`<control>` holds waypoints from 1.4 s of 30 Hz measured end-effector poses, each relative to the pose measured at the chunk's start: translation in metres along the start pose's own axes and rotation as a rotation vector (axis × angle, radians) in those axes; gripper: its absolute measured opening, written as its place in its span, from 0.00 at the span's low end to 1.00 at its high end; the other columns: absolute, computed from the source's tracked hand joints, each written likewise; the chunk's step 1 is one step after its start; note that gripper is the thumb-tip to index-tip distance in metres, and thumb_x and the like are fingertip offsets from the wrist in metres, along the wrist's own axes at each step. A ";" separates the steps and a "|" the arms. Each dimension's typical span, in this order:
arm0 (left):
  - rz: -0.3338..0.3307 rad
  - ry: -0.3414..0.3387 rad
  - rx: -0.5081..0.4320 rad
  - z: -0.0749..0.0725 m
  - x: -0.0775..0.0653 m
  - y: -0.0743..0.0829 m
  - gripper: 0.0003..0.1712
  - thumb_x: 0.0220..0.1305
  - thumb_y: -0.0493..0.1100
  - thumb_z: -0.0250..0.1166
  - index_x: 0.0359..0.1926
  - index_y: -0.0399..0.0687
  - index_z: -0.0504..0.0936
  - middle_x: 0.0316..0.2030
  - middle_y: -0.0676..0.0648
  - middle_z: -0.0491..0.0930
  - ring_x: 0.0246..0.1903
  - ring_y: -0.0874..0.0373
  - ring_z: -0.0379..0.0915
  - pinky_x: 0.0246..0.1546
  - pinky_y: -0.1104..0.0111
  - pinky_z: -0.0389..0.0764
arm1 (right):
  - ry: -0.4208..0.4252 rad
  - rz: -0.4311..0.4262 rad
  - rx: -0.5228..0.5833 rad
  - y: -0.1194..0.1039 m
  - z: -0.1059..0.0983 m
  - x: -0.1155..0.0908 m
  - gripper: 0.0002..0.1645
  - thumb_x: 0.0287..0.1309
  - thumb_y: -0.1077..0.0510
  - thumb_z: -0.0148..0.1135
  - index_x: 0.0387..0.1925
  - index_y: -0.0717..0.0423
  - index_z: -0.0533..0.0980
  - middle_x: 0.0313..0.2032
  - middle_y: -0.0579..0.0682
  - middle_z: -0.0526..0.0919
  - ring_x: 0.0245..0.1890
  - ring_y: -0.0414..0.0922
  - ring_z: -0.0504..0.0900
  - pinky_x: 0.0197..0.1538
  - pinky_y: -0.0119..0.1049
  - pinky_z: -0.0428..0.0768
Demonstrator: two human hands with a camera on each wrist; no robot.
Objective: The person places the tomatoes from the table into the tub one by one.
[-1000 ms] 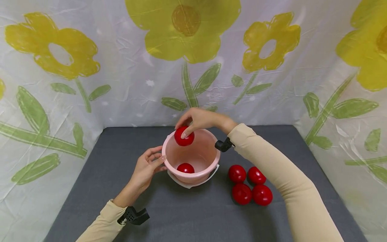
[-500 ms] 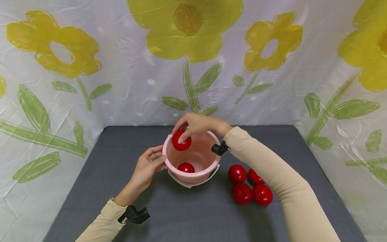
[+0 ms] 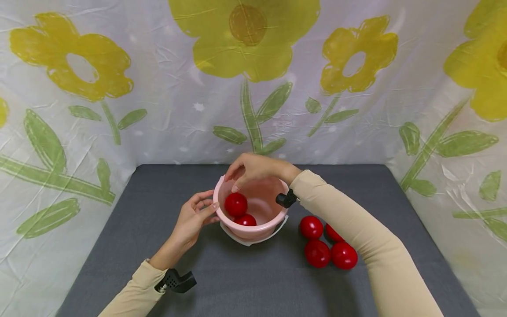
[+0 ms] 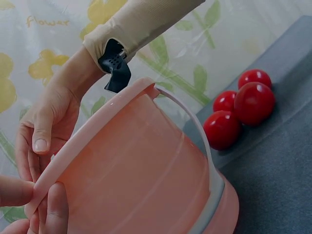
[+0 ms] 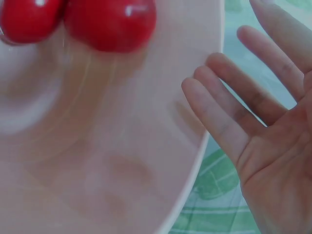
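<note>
A pink bucket (image 3: 257, 234) stands upright on the dark cloth, its white handle (image 3: 282, 223) hanging down at the front. My left hand (image 3: 194, 220) holds the rim on the left side; the left wrist view shows thumb and fingers pinching the rim (image 4: 73, 151) between them. Inside the bucket lie two shiny red balls, one (image 3: 236, 204) against the left wall and another (image 3: 246, 220) near the front. Above the opening, at the back left rim, my right hand (image 3: 255, 169) is empty. Its fingers (image 5: 234, 83) are spread and fairly straight in the right wrist view.
Several more red balls (image 3: 317, 253) sit in a cluster right of the bucket, one partly behind my right sleeve (image 3: 356, 229). Dark grey cloth (image 3: 253, 281) covers the table. A flower-printed curtain (image 3: 170, 110) rises behind and on both sides.
My right hand has lowered the red ball into the bucket and let it go; the ball now rests beside the first one. My left hand has stayed on the rim.
</note>
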State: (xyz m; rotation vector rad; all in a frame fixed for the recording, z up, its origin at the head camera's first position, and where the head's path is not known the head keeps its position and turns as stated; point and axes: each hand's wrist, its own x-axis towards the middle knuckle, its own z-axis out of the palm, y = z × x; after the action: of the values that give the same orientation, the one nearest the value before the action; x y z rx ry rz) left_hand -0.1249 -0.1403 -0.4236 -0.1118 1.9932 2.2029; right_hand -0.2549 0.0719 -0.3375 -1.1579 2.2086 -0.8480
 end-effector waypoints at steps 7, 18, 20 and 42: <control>0.012 -0.003 -0.015 0.001 0.000 0.000 0.30 0.67 0.31 0.62 0.67 0.36 0.64 0.36 0.54 0.78 0.29 0.66 0.81 0.33 0.72 0.88 | 0.005 -0.031 0.023 0.001 -0.002 0.000 0.23 0.54 0.55 0.74 0.53 0.51 0.83 0.51 0.49 0.87 0.51 0.45 0.83 0.56 0.32 0.83; 0.015 -0.001 -0.017 0.001 -0.001 0.000 0.31 0.66 0.34 0.64 0.67 0.37 0.65 0.36 0.52 0.77 0.29 0.66 0.81 0.32 0.73 0.88 | 0.015 -0.053 0.030 0.003 -0.005 -0.005 0.24 0.53 0.55 0.74 0.53 0.54 0.82 0.52 0.54 0.86 0.54 0.52 0.82 0.59 0.36 0.83; 0.015 -0.001 -0.016 0.000 -0.001 -0.001 0.30 0.66 0.34 0.64 0.67 0.37 0.65 0.37 0.52 0.77 0.29 0.66 0.81 0.33 0.73 0.88 | 0.030 -0.056 0.026 0.004 -0.007 -0.008 0.24 0.53 0.54 0.74 0.53 0.54 0.83 0.52 0.55 0.86 0.53 0.52 0.83 0.60 0.38 0.83; 0.023 0.004 -0.024 0.001 0.000 -0.002 0.30 0.65 0.30 0.63 0.66 0.36 0.66 0.35 0.54 0.78 0.30 0.66 0.81 0.32 0.73 0.88 | 0.207 0.037 0.072 0.008 -0.049 -0.086 0.24 0.51 0.59 0.75 0.53 0.52 0.83 0.55 0.55 0.84 0.55 0.51 0.83 0.52 0.39 0.86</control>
State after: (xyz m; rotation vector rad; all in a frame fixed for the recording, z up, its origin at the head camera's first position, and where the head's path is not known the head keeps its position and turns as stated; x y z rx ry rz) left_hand -0.1243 -0.1395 -0.4250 -0.0969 1.9795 2.2428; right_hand -0.2478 0.1623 -0.2979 -1.0317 2.3347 -1.0649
